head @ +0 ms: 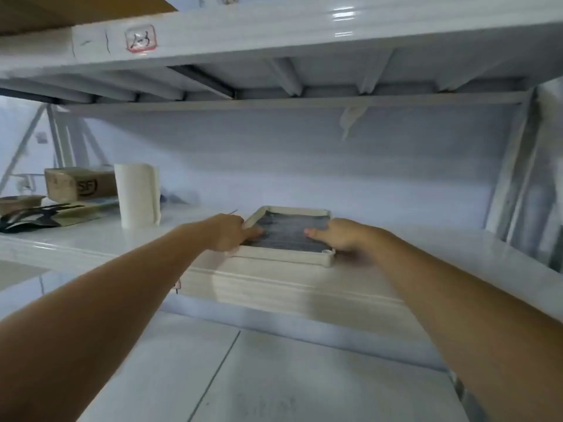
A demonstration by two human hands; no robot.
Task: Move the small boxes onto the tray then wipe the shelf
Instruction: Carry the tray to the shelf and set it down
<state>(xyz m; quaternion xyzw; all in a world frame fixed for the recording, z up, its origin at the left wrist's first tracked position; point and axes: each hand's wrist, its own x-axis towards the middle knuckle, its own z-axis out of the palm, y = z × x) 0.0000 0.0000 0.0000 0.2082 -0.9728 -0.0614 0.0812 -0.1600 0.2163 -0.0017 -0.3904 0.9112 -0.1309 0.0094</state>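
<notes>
A white tray (pixel 294 210) with a dark grey liner lies flat on the white shelf (pixel 426 248), near its front edge. My left hand (pixel 230 233) grips the tray's left rim, thumb lying on the liner. My right hand (pixel 341 234) grips the right rim the same way, thumb pointing inward. Nothing lies in the tray. A brown cardboard box (pixel 80 184) marked SF stands at the far left of the shelf. A roll of paper towel (pixel 137 194) stands upright between that box and the tray.
Flat brown and black packets (pixel 36 214) lie at the shelf's left end. Another shelf board (pixel 274 35) runs close overhead. A metal upright (pixel 515 166) bounds the right side. A lower white surface (pixel 274 376) lies below the shelf front.
</notes>
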